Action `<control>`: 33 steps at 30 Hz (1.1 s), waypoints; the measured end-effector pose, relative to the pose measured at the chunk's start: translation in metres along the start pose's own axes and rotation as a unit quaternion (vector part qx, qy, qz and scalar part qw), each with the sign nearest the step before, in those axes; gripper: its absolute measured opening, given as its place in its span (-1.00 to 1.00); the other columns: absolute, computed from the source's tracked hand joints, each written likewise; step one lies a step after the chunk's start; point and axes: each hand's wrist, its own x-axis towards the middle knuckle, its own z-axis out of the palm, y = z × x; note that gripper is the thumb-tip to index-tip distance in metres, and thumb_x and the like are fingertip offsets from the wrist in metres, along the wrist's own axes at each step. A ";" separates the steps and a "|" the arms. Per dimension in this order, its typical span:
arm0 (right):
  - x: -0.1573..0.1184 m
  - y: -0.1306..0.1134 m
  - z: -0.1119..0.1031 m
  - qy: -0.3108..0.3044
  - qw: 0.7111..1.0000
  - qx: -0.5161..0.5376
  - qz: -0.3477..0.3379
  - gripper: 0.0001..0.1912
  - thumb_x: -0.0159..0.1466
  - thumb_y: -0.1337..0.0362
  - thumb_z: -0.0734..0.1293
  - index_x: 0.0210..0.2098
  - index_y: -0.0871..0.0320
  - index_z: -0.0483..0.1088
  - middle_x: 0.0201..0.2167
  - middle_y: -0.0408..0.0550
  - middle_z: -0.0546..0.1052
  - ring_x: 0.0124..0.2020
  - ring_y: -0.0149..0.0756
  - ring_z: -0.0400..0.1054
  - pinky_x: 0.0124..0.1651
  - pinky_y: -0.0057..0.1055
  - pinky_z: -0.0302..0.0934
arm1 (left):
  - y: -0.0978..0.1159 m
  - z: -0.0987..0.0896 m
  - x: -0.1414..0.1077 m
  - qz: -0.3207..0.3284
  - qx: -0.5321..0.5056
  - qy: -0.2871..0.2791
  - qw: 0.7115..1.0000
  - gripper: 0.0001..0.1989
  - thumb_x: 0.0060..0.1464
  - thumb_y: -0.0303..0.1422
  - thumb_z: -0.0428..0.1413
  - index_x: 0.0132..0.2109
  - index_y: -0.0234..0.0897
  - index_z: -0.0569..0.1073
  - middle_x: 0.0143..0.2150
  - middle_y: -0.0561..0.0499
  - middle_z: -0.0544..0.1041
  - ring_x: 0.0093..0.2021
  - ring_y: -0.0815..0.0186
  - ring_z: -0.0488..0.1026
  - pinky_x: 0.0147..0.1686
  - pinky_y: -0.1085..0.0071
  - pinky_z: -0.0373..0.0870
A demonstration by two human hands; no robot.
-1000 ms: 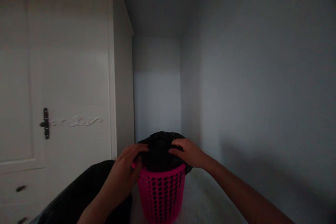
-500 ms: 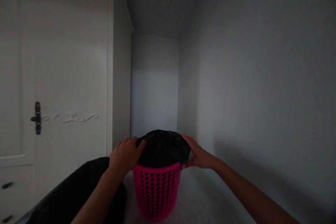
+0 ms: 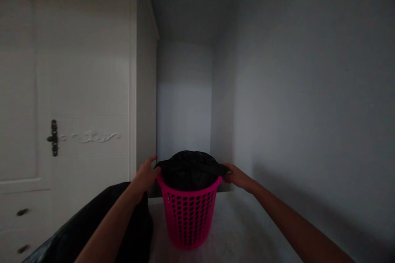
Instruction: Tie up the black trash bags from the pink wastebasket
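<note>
A bright pink basket (image 3: 189,218) with rows of holes stands upright before me. Its mouth is lined with a black plastic bag (image 3: 189,164), which bulges up over the far side. On the left, my left hand (image 3: 145,177) grips the bag's edge at the rim, thumb toward me and a fingertip raised. Opposite it, my right hand (image 3: 237,176) pinches the bag's stretched edge just beyond the right rim. The front of the pink rim lies bare, while the bag hides the back of it. The basket's inside is too dark to make out.
A white wardrobe (image 3: 92,70) with dark handles rises at the left. A grey wall (image 3: 308,90) runs along the right. Close at lower left is a large black shape (image 3: 117,222); whether it is clothing or another bag I cannot tell. The basket stands on a pale surface (image 3: 240,226).
My hands have moved farther apart, stretching the bag's edge sideways. The bag no longer hangs over the right front rim, so more pink shows. The view has shifted slightly.
</note>
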 end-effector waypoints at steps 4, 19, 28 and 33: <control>0.017 -0.004 0.004 0.034 0.998 -0.008 0.058 -0.81 0.25 0.21 0.32 -0.25 0.17 0.52 -0.57 -0.06 0.54 -0.57 -0.27 0.45 -0.44 -0.37 0.38 | -0.002 -0.004 -0.010 -0.115 -0.062 -0.056 0.990 -0.27 -0.06 -0.06 0.26 0.25 -0.24 0.43 0.08 -0.36 0.64 0.05 -0.24 0.60 -0.25 0.03 0.55; 0.063 -0.090 0.021 0.023 0.979 0.102 -0.173 -0.46 0.12 0.29 0.35 0.10 0.00 0.54 0.16 -0.05 0.59 0.22 -0.13 0.41 0.36 -0.08 0.20 | 0.006 0.012 0.012 0.002 -0.322 0.064 0.944 -0.61 -0.44 -0.45 0.24 -0.29 -0.30 0.64 -0.37 -0.03 0.66 -0.30 0.22 0.53 -0.25 0.34 0.43; 0.020 -0.122 0.008 0.002 0.964 0.179 -0.196 -0.43 0.21 0.01 0.48 0.18 0.02 0.50 0.14 0.03 0.59 0.09 -0.10 0.47 0.10 -0.16 0.36 | 0.032 -0.006 0.002 0.023 -0.447 0.077 0.891 -0.40 -0.40 -0.38 0.41 -0.06 -0.17 0.57 -0.26 0.12 0.57 -0.36 0.37 0.50 -0.42 0.46 0.38; 0.017 -0.111 0.006 -0.021 0.976 0.081 -0.203 -0.29 0.15 0.06 0.56 0.26 0.05 0.46 0.10 0.06 0.62 0.08 -0.07 0.51 0.26 -0.02 0.31 | 0.033 0.007 0.008 0.019 -0.436 0.054 0.898 -0.41 -0.23 -0.44 0.38 0.06 -0.21 0.55 -0.33 0.15 0.51 -0.43 0.43 0.44 -0.41 0.48 0.40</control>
